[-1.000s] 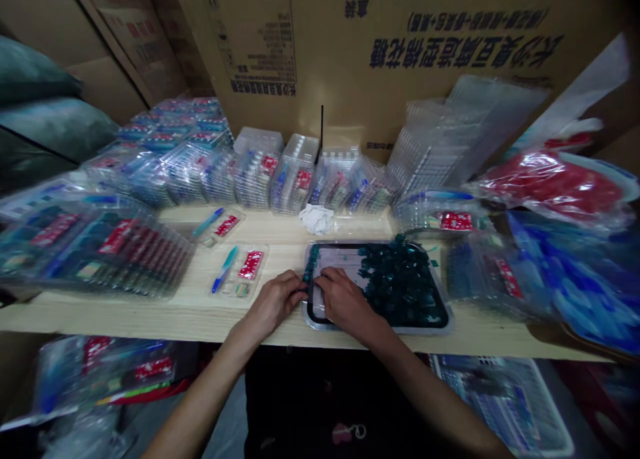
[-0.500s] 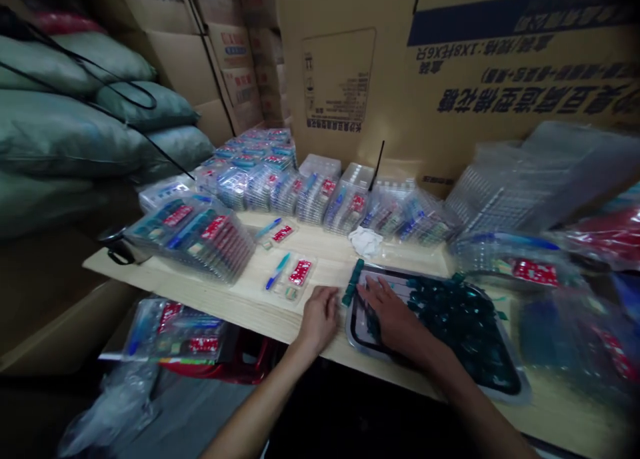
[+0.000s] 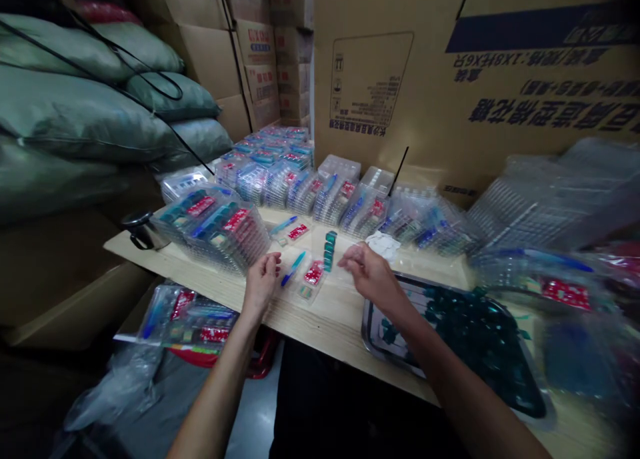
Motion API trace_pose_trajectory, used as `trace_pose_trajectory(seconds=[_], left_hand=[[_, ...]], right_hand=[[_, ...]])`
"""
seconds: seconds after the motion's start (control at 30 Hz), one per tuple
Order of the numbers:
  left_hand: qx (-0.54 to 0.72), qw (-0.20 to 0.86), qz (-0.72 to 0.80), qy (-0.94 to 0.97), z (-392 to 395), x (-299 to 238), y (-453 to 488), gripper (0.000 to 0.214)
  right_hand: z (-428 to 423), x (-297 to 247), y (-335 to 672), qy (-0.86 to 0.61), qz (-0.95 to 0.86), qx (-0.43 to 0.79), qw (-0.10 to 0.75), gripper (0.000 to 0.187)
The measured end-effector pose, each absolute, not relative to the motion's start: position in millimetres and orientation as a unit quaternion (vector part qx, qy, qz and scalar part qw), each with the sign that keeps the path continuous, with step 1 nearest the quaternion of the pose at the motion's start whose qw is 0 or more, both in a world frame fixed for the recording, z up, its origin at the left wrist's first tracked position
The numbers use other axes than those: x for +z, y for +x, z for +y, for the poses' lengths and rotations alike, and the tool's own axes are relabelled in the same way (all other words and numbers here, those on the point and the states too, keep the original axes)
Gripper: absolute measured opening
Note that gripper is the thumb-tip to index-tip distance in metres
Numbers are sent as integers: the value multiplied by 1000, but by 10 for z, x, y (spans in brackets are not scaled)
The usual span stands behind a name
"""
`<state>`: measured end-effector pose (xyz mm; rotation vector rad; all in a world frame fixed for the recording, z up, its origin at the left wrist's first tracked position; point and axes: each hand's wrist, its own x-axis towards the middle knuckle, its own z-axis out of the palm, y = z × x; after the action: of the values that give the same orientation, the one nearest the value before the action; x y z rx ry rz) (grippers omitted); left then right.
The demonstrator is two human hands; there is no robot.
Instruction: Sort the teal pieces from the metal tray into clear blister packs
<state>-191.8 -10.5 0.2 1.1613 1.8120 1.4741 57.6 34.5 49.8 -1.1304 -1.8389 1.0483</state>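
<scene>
My left hand (image 3: 263, 278) is beside the left edge of a clear plastic blister tray (image 3: 305, 299). Its fingers are loosely bent and a little apart, with nothing visible in them. In that tray lie a blue pen (image 3: 293, 268), a red card piece with white marks (image 3: 314, 272) and a small pale block (image 3: 305, 291). A short row of dark green glossy pieces (image 3: 329, 251) stands at the tray's upper right. To the right of that row my right hand (image 3: 369, 274) hovers, fingers half bent and apart from the green pieces, holding nothing I can see.
A dark-rimmed tray (image 3: 369, 332) of loose green pieces (image 3: 475, 339) lies under my right forearm. Stacked filled blister packs (image 3: 215, 226) stand left and along the back. White crumpled tissue (image 3: 383, 244), a metal mug (image 3: 141, 229), large cartons (image 3: 390, 79) and sacks (image 3: 75, 112) surround the table.
My right hand has left the tray of green pieces and moved left. The green row, formerly at that tray's edge, now stands by the blister tray. My left hand has moved to the blister tray's left side.
</scene>
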Motion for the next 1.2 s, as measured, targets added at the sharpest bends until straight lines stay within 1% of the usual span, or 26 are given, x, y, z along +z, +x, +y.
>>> trace_pose_trajectory(seconds=[0.07, 0.1, 0.13, 0.2, 0.23, 0.3, 0.37, 0.47, 0.53, 0.57, 0.63, 0.73, 0.87, 0.97, 1.03, 1.1, 1.13, 1.2], left_hand=[[522, 267, 690, 424, -83, -137, -2088, 67], [512, 278, 694, 424, -81, -195, -2131, 70], [500, 288, 694, 430, -85, -242, -2150, 72], [470, 288, 696, 460, -100, -306, -2144, 70], [452, 276, 697, 484, -108, -327, -2130, 66], [406, 235, 699, 541, -116, -360, -2102, 55], [357, 188, 703, 586, -111, -385, -2077, 48], [314, 155, 705, 617, -94, -399, -2007, 46], [316, 164, 699, 621, -88, -392, -1916, 46], [318, 171, 693, 624, -89, -386, -1860, 46], [312, 174, 683, 637, -95, -380, -1747, 46], [292, 159, 683, 651, -106, -399, -1624, 47], [317, 165, 706, 611, -115, -468, -1546, 44], [365, 217, 709, 563, -140, -512, -1492, 43], [401, 261, 703, 527, -174, -500, -1468, 45], [427, 273, 699, 504, -230, -407, -1473, 45], [439, 262, 697, 503, -267, -317, -1493, 44], [468, 211, 685, 517, -343, -44, -1591, 41]], right_hand=[[413, 426, 222, -468, -600, 557, 332, 16], [443, 375, 67, -486, -558, 601, 304, 18], [469, 320, -65, -502, -531, 625, 275, 18], [503, 216, -237, -528, -521, 627, 239, 16], [513, 172, -275, -539, -527, 614, 233, 18], [520, 102, -270, -567, -540, 577, 233, 32], [517, 52, -195, -602, -611, 463, 224, 48], [497, -10, -73, -615, -721, 267, 174, 61], [476, -56, -34, -609, -751, 217, 130, 69], [468, -82, -28, -607, -758, 210, 112, 72], [465, -135, -32, -598, -774, 192, 77, 67], [510, -194, -35, -587, -782, 194, 80, 57], [580, -210, 19, -619, -727, 260, 146, 51], [550, -227, 85, -625, -683, 328, 188, 43], [520, -243, 124, -586, -616, 468, 242, 32], [517, -205, 133, -520, -529, 618, 261, 24], [529, -146, 116, -486, -495, 671, 263, 22], [576, 73, 16, -435, -459, 724, 275, 22]])
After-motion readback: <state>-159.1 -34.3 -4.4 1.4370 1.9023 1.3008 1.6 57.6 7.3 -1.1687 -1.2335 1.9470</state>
